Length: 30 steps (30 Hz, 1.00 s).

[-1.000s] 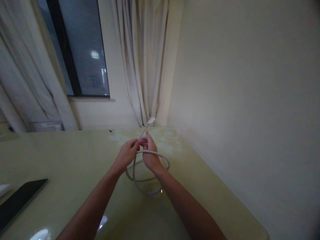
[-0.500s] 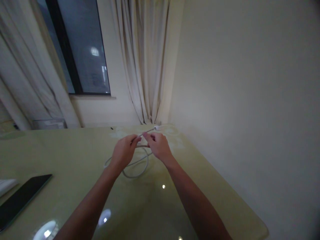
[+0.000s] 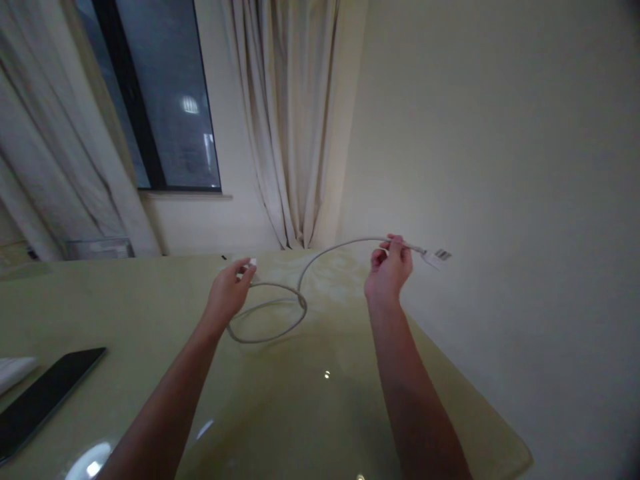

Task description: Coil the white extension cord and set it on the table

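A pale cable (image 3: 270,339) lies in loose loops over the glossy table (image 3: 280,407), between my two hands. My left hand (image 3: 231,288) pinches one end of it, where a small white connector (image 3: 253,262) shows at the fingertips. My right hand (image 3: 391,268) is raised to the right, its fingers closed on the cable near the other end. Past those fingers sticks out a pale plug (image 3: 431,259) with a striped or pronged tip, too blurred to make out. From there the cable arcs down to the loops.
At the left lie a black flat device (image 3: 50,393), like a tablet or phone, and a white object (image 3: 15,372) cut off by the frame. Behind the table are curtains (image 3: 295,120) and a window (image 3: 165,93). A bare wall (image 3: 490,200) runs along the right edge.
My hands were close together at the middle with the cable between them. The right has moved far right with the plug end, the left a little left; the loops have opened wider.
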{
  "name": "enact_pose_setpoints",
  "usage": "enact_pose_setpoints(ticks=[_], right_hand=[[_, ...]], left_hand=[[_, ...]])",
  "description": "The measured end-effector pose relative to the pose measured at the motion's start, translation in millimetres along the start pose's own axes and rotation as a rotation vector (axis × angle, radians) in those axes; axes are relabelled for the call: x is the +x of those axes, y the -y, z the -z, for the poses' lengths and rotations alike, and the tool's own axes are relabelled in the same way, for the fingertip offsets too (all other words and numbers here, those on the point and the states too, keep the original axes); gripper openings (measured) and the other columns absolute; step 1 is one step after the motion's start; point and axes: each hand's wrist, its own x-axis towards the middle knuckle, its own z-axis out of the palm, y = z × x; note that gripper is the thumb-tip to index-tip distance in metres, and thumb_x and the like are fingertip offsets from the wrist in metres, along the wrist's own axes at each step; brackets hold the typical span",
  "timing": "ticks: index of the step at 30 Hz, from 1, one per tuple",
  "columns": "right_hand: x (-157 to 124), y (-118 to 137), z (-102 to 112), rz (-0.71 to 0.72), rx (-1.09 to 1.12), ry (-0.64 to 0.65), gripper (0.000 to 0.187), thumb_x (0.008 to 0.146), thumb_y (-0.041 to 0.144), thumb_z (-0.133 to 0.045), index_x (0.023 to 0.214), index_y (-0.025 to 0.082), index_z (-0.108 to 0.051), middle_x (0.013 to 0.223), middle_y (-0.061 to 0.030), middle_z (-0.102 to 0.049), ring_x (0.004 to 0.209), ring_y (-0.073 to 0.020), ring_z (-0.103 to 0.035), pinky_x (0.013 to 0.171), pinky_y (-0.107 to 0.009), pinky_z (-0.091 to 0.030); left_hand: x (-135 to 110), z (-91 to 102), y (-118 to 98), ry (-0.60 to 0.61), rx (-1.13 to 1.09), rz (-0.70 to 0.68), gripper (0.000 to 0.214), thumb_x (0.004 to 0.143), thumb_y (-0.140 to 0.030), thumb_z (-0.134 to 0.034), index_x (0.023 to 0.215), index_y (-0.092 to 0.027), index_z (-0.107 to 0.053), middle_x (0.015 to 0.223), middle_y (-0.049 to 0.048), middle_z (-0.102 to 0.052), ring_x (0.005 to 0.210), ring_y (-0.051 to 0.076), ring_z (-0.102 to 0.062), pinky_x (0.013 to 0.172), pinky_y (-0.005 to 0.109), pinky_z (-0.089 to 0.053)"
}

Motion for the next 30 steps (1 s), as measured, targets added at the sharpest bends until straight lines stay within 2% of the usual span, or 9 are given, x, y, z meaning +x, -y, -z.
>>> enact_pose_setpoints(ticks=[2,5,8,12,16,19,23,27,30], right_hand=[[17.0,12.4,10.8,0.083,0.051,-0.143,0.012,0.098,0.032,-0.061,0.095,0.021,-0.062,0.071,0.0059,-0.054,0.053,-0.0065,-0.051,0.048,-0.022,-0.032],[31.2,27.8,24.2,0.259,0.069,-0.318,0.015,0.103,0.028,-0.053,0.091,0.023,-0.060,0.074,0.0032,-0.052,0.060,-0.0084,-0.052,0.052,-0.023,-0.036],[33.5,38.4,27.5,0.335,0.094,-0.348,0.022,0.106,0.028,-0.047,0.085,0.025,-0.054,0.084,0.0017,-0.055,0.067,-0.0076,-0.055,0.060,-0.022,-0.043],[17.3,39.0,14.5,0.165,0.051,0.026,0.019,0.102,0.040,-0.058,0.092,0.024,-0.060,0.067,0.0077,-0.048,0.051,-0.0077,-0.044,0.050,-0.021,-0.036],[-16.9,21.7,-4.5,-0.060,-0.132,0.427,0.039,0.095,0.055,-0.068,0.106,0.017,-0.073,0.057,0.0120,-0.035,0.045,-0.0064,-0.024,0.044,-0.022,-0.016],[-44.7,3.8,-15.6,-0.196,-0.200,0.535,0.045,0.091,0.057,-0.070,0.104,0.014,-0.077,0.056,0.0117,-0.033,0.046,-0.0057,-0.020,0.044,-0.023,-0.012],[-74.4,-14.9,-23.8,-0.331,-0.189,0.608,0.044,0.089,0.055,-0.071,0.104,0.014,-0.076,0.058,0.0113,-0.034,0.046,-0.0054,-0.021,0.043,-0.022,-0.012],[-96.9,-26.0,-25.5,-0.385,-0.177,0.665,0.044,0.087,0.054,-0.071,0.108,0.015,-0.073,0.061,0.0102,-0.040,0.046,-0.0054,-0.027,0.042,-0.021,-0.017],[-110.9,-31.4,-25.2,-0.377,-0.187,0.713,0.040,0.090,0.053,-0.068,0.108,0.016,-0.072,0.062,0.0090,-0.044,0.047,-0.0063,-0.034,0.043,-0.021,-0.022]], left_hand=[[7.6,8.4,13.7,-0.090,0.021,0.055,0.051,0.090,-0.045,-0.057,0.125,-0.013,-0.075,0.102,0.0143,-0.080,0.083,0.026,-0.073,0.078,0.035,-0.055],[15.7,21.7,33.0,-0.190,0.054,0.136,0.054,0.092,-0.041,-0.051,0.131,-0.009,-0.071,0.107,0.0174,-0.079,0.088,0.028,-0.073,0.081,0.037,-0.056],[19.5,30.4,48.2,-0.219,0.070,0.191,0.054,0.092,-0.037,-0.048,0.132,-0.008,-0.069,0.097,0.0142,-0.078,0.078,0.026,-0.071,0.074,0.036,-0.056],[19.8,30.0,56.3,-0.168,0.064,0.195,0.048,0.091,-0.031,-0.050,0.129,-0.010,-0.070,0.091,0.0117,-0.078,0.063,0.022,-0.068,0.068,0.035,-0.056],[15.3,28.9,47.0,-0.191,0.068,0.138,0.044,0.095,-0.021,-0.043,0.128,-0.012,-0.070,0.110,0.0162,-0.079,0.092,0.024,-0.075,0.085,0.036,-0.056],[8.8,34.6,26.6,-0.281,0.075,-0.025,0.046,0.096,-0.016,-0.041,0.135,-0.016,-0.066,0.121,0.0126,-0.078,0.091,0.021,-0.072,0.088,0.035,-0.054],[-1.1,43.0,-12.6,-0.354,-0.202,-0.260,0.043,0.103,-0.027,-0.047,0.145,-0.020,-0.056,0.123,0.0108,-0.077,0.062,0.011,-0.058,0.068,0.027,-0.051],[-12.8,42.7,-50.2,-0.275,-0.678,-0.121,0.048,0.099,-0.038,-0.061,0.144,-0.023,-0.054,0.128,0.0117,-0.077,0.053,0.006,-0.049,0.052,0.021,-0.043],[-25.9,34.7,-73.3,-0.181,-0.813,-0.035,0.042,0.094,-0.040,-0.069,0.132,-0.022,-0.065,0.132,0.0123,-0.076,0.056,0.005,-0.051,0.051,0.019,-0.041]])
